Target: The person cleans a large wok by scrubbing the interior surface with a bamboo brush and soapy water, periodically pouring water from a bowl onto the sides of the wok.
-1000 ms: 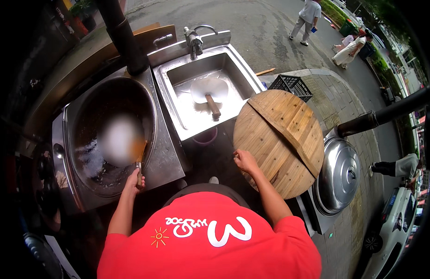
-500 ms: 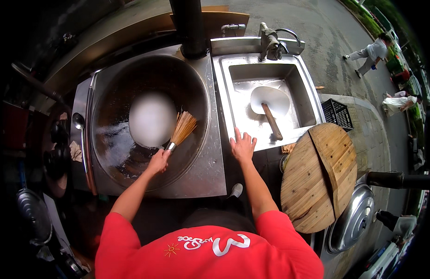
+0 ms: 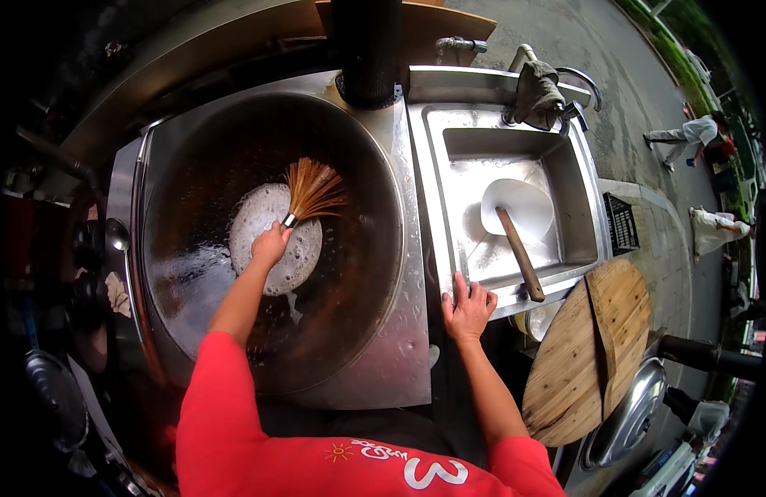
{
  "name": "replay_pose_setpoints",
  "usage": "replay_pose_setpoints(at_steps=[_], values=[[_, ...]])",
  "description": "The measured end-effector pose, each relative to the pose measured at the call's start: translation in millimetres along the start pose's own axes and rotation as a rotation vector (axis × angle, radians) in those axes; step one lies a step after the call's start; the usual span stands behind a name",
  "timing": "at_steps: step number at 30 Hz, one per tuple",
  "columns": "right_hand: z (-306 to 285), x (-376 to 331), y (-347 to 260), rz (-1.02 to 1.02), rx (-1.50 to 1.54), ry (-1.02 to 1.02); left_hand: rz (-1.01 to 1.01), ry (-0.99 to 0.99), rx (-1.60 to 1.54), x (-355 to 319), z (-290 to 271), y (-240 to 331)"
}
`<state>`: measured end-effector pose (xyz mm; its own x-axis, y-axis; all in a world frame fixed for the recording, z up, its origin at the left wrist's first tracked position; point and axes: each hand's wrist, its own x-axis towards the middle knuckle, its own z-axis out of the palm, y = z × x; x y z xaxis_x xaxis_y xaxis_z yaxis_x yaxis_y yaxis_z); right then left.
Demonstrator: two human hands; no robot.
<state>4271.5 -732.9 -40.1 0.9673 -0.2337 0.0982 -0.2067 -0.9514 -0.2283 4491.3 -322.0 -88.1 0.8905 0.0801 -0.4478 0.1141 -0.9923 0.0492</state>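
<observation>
My left hand [image 3: 269, 247] is closed round the metal-banded grip of a brush with long brown bristles [image 3: 313, 189]. I hold it over a large dark wok [image 3: 350, 290] set in a steel counter, its bristles fanned out toward the far right side. Under the hand, a round pool of frothy water [image 3: 285, 263] sits at the wok's bottom. My right hand [image 3: 467, 315] rests on the near left rim of a steel sink [image 3: 437, 207], fingers apart and holding nothing. Inside the sink is a broad pale scoop [image 3: 528, 211], its wooden handle leaning over the near rim.
A long-handled ladle [image 3: 118, 234] lies left of the wok. A round wooden lid [image 3: 569, 364] leans at the near right, beside a shiny metal lid [image 3: 627, 422]. A black pipe [image 3: 365, 50] rises behind the wok. A grey cloth [image 3: 536, 95] hangs over the tap. People walk at the far right.
My left hand has swept the brush from the wok's right wall to above the pool, whose surface now shows bubbles. My right hand stays at the sink's rim. The view has shifted.
</observation>
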Motion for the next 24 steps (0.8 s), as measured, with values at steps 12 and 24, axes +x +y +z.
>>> replay_pose_setpoints(at_steps=[12,24], values=[[2,2,2,0.031,0.015,-0.010,-0.330,-0.052,-0.044,-49,5,-122],[-1,2,1,0.029,0.031,-0.014,0.056,-0.114,-0.007,-117,-2,-35]])
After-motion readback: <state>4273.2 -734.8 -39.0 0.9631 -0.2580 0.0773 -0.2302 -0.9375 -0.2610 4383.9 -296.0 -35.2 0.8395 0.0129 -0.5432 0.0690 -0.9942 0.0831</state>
